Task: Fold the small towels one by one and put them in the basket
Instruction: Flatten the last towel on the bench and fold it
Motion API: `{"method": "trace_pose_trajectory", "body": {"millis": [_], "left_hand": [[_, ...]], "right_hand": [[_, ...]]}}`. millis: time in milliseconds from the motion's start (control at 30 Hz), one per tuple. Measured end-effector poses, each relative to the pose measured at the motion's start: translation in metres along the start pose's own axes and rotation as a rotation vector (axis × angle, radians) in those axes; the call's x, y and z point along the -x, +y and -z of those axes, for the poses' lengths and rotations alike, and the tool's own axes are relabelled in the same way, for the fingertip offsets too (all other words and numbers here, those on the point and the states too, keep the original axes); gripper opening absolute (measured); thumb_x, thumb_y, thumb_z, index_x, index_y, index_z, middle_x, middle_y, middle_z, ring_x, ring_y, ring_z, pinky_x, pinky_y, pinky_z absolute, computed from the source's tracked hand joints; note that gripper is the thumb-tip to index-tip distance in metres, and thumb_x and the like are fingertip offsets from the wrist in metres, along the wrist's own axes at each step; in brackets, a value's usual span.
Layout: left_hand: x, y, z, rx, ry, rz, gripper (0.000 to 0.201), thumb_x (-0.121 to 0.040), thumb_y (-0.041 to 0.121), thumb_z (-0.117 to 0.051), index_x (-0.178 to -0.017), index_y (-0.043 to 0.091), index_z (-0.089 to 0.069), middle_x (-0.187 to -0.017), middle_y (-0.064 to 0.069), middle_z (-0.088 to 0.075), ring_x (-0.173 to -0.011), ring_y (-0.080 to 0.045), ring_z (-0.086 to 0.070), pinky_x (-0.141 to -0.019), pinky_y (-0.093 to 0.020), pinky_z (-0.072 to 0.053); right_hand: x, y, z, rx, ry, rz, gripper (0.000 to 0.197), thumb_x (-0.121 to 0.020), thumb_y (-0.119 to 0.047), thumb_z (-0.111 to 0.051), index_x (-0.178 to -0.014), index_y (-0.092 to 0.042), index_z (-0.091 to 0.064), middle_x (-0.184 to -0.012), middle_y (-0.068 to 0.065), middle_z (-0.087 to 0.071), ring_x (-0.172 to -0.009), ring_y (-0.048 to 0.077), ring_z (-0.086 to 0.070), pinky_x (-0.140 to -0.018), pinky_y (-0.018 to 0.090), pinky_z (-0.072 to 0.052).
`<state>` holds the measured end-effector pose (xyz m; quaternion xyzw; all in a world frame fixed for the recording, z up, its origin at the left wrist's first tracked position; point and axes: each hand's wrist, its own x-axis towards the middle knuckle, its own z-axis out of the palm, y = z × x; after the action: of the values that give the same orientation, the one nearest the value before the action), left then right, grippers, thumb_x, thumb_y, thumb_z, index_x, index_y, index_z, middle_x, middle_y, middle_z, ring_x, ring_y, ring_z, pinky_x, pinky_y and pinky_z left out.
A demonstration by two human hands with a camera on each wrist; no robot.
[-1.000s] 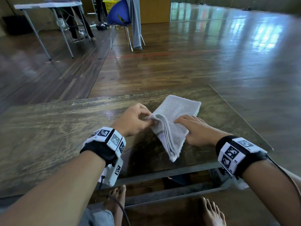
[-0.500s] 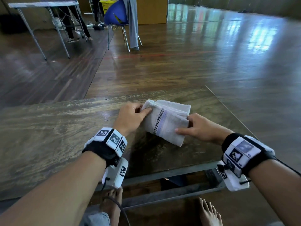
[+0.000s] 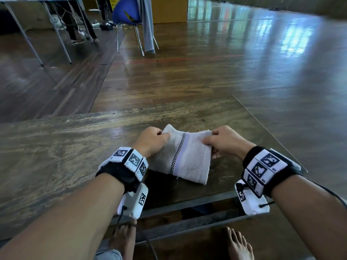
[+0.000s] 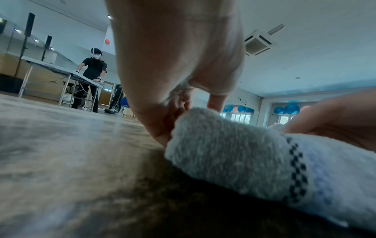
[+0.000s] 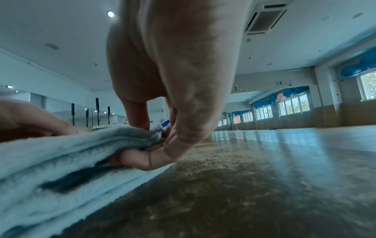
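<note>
A small white towel [image 3: 189, 158] with a dark checkered stripe lies folded in several layers on the wooden table [image 3: 56, 147], near its front right. My left hand [image 3: 152, 140] pinches the towel's far left corner, thumb on top. My right hand [image 3: 221, 141] pinches the far right corner, with fingers under the layers. In the left wrist view the towel [image 4: 234, 161] bulges under my left hand [image 4: 175, 116]. The right wrist view shows my right hand [image 5: 160, 141] clamped on the stacked towel layers [image 5: 61, 161]. No basket is in view.
The table's right edge [image 3: 272, 134] runs close beside my right hand. Beyond the table is wooden floor, with a blue chair [image 3: 127, 17] and a folding table [image 3: 37, 25] far back. My bare feet [image 3: 238, 244] show below the table's front rail.
The towel went from half folded to a compact folded stack. Both hands moved to its far corners and now pinch them; the right hand earlier pressed flat on it.
</note>
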<state>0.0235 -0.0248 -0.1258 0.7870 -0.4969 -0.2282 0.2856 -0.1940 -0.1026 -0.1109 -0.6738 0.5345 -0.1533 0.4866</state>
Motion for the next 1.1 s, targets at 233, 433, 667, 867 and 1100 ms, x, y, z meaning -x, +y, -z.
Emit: {"method": "trace_pose_trajectory", "body": {"millis": [233, 433, 667, 867, 1100], "left_hand": [[-0.007, -0.001, -0.012, -0.089, 0.043, -0.014, 0.032, -0.093, 0.025, -0.058, -0.069, 0.011, -0.041, -0.063, -0.004, -0.043, -0.059, -0.022, -0.041, -0.057, -0.032, -0.030], [-0.008, -0.002, -0.015, -0.098, 0.044, -0.017, 0.024, -0.097, 0.034, -0.056, -0.096, 0.010, -0.051, -0.083, -0.001, -0.054, -0.076, -0.020, -0.051, -0.065, -0.034, -0.037], [-0.008, 0.007, -0.006, 0.038, -0.049, 0.151, 0.040, -0.082, 0.035, -0.069, -0.109, 0.015, -0.048, -0.094, 0.003, -0.056, -0.090, -0.018, -0.057, -0.079, -0.037, -0.049], [0.006, 0.012, -0.001, -0.040, 0.131, -0.128, 0.025, -0.083, 0.013, -0.068, -0.105, 0.015, -0.057, -0.108, -0.002, -0.059, -0.103, -0.022, -0.056, -0.086, -0.033, -0.047], [0.022, 0.038, -0.005, -0.529, -0.024, -0.090, 0.019, -0.087, 0.043, -0.054, -0.098, 0.033, -0.065, -0.114, -0.005, -0.051, -0.107, -0.028, -0.053, -0.099, -0.045, -0.044]], "right_hand": [[-0.003, 0.002, -0.005, 0.056, 0.015, -0.056, 0.021, -0.094, -0.014, -0.059, -0.095, 0.005, -0.068, -0.068, 0.010, -0.072, -0.053, 0.018, -0.071, -0.048, 0.024, -0.055], [0.000, 0.001, -0.008, 0.116, 0.062, -0.048, 0.021, -0.096, -0.018, -0.057, -0.095, 0.001, -0.067, -0.077, 0.015, -0.075, -0.055, 0.020, -0.072, -0.049, 0.026, -0.056], [0.006, 0.001, -0.010, 0.613, 0.178, 0.133, 0.037, -0.093, -0.034, -0.056, -0.126, -0.018, -0.047, -0.118, 0.009, -0.060, -0.101, 0.030, -0.065, -0.074, 0.039, -0.051], [0.014, -0.010, -0.006, 0.836, 0.074, 0.158, 0.009, -0.084, -0.036, -0.052, -0.089, -0.030, -0.056, -0.101, -0.004, -0.060, -0.086, 0.023, -0.058, -0.068, 0.034, -0.038], [0.026, -0.017, -0.005, 0.865, 0.418, 0.428, 0.026, -0.082, -0.039, -0.051, -0.071, -0.021, -0.066, -0.069, -0.007, -0.061, -0.060, 0.015, -0.055, -0.057, 0.024, -0.029]]}}
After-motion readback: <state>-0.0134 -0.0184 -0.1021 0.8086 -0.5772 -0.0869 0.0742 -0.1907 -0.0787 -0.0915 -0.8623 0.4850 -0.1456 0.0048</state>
